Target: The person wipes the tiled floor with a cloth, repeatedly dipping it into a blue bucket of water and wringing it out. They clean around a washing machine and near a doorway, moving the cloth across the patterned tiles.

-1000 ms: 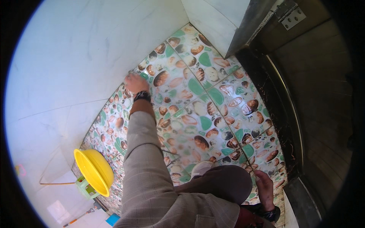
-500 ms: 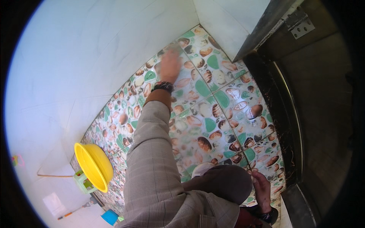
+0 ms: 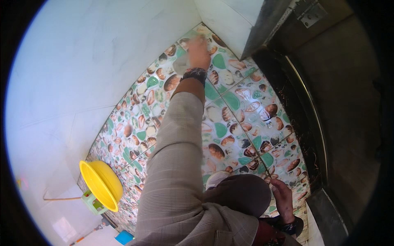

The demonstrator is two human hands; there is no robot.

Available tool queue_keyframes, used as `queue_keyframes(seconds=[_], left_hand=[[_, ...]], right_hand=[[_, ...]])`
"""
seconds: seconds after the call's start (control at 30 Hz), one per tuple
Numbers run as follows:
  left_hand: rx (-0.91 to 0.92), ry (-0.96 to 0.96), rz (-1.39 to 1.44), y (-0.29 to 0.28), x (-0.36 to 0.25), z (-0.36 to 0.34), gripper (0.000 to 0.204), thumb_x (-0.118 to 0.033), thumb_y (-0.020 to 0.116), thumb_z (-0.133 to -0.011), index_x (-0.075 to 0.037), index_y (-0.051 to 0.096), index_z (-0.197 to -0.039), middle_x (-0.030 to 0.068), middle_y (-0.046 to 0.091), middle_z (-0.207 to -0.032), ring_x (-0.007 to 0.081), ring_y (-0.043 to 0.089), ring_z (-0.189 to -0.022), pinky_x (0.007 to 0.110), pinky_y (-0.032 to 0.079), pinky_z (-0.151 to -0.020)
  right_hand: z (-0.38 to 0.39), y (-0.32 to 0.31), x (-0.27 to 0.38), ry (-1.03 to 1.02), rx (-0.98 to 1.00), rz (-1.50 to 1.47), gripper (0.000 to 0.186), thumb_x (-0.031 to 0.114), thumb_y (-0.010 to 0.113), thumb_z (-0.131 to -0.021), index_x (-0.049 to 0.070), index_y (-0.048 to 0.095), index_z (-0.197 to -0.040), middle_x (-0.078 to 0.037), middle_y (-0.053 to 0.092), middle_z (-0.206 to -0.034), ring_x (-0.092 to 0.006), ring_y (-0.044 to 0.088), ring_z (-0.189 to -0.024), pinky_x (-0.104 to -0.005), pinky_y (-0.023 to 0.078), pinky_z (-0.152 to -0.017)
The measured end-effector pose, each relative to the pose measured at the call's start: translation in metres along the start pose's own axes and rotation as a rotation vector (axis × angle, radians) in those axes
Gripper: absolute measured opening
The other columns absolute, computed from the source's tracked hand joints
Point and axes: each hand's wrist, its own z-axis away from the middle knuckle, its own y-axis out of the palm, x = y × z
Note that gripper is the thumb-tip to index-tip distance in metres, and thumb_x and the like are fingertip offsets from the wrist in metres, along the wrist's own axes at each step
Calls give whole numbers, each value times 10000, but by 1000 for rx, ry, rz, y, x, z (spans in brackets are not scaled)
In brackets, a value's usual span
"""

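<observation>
My left arm, in a grey checked sleeve, stretches far across the pebble-patterned tile floor (image 3: 230,131). At its end my left hand (image 3: 199,51) is low over the floor near the far corner, where the white walls meet. Motion smears its fingers, and a greyish patch beside it is too blurred to name. At the lower right, my right hand (image 3: 283,199) is beside my dark-trousered knee (image 3: 242,194). Its fingers are curled and close together; whether something small is in them cannot be made out. Dark bands circle both wrists.
A yellow basin (image 3: 100,184) stands tilted at the left, against a pale green stool (image 3: 92,203). Below it is a blue container (image 3: 124,237). White wall (image 3: 82,69) borders the floor on the left. On the right are a dark threshold (image 3: 283,90) and a door hinge (image 3: 311,14).
My left hand has moved forward and right, closer to the far corner, and its sleeve has followed. My right hand has stayed beside the knee. The view has shifted slightly.
</observation>
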Motion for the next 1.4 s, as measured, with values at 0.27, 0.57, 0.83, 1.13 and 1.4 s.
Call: queue_keyframes(seconds=[0.27, 0.57, 0.83, 1.13, 1.4], left_hand=[[265, -16, 522, -15, -77, 38, 286, -55, 520, -762, 9, 586, -1033, 172, 525, -1139, 375, 505, -1008, 443, 411, -856], [451, 606, 576, -25, -163, 73, 343, -41, 537, -752, -44, 578, -1093, 105, 526, -1161, 321, 472, -1109, 412, 379, -974], [316, 462, 269, 38, -164, 18, 396, -72, 479, -791, -83, 541, -1182, 108, 513, -1219, 305, 447, -1157, 405, 338, -1002], [435, 246, 191, -49, -118, 79, 403, -6, 493, -749, -74, 550, -1142, 132, 474, -1224, 399, 438, -1111, 447, 399, -933], [356, 398, 115, 1, -151, 37, 431, -80, 535, -743, 25, 509, -1161, 184, 472, -1180, 373, 402, -1148, 445, 330, -982]], right_hand=[[-2, 5, 2, 21, -8, -57, 308, -14, 542, -859, -5, 544, -1167, -91, 592, -1127, -149, 547, -1041, -266, 429, -889], [-5, 11, -2, -42, 8, -45, 311, -8, 559, -852, 34, 559, -1161, -96, 571, -1129, -152, 552, -1005, -268, 454, -852], [13, 3, -6, -27, -66, -49, 311, 5, 559, -860, 37, 554, -1168, -99, 573, -1129, -156, 556, -1002, -269, 452, -860], [29, -2, -23, -16, -121, -65, 306, 39, 574, -860, 40, 553, -1165, -97, 588, -1107, -154, 558, -987, -281, 451, -853], [37, 6, -32, -2, -86, -52, 298, 36, 586, -846, 47, 568, -1143, -103, 592, -1112, -176, 561, -992, -283, 449, -845]])
